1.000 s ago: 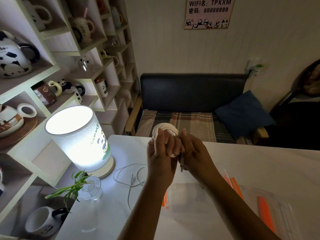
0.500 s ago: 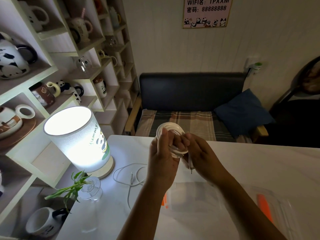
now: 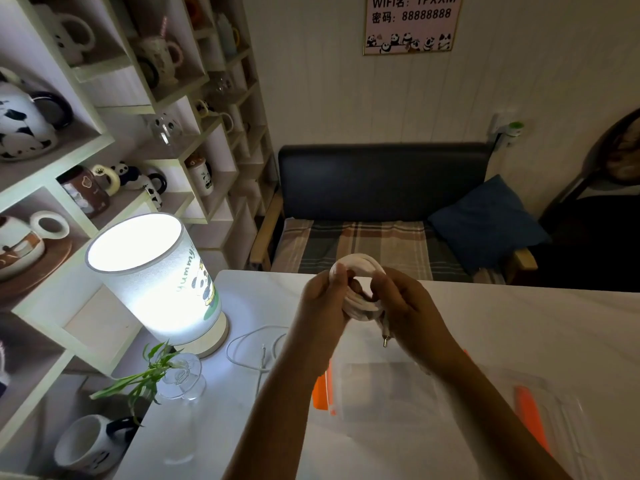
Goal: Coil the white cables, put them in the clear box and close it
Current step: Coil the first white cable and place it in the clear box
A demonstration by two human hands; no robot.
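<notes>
- White cable coil (image 3: 360, 292): in the head view, 1 white cable is wound into a tight ring and held in the air above the far part of the desk (image 3: 519, 327), with its plug end (image 3: 385, 337) hanging loose below the ring.
- Second white cable (image 3: 258, 351): it lies uncoiled on the desk near the left edge, just beside the lit lamp (image 3: 156, 278) and a small glass vase (image 3: 181, 379) with a green sprig.
- Clear box (image 3: 391, 389): it sits on the desk below the hands, open, with orange clips; its lid (image 3: 554, 420) appears to lie to the right. Nothing white shows inside it.
- Progress, as I judge it: 1 coil is nearly wound, only its tail left to tuck; the second cable, the loading and the closing all remain.
- Left hand (image 3: 322, 306): raised with its back to the camera, fingers curled round the left side of the ring, gripping it.
- Right hand (image 3: 408, 310): raised opposite, fingers curled over the right side of the ring, pinching the loops near the dangling plug.
</notes>
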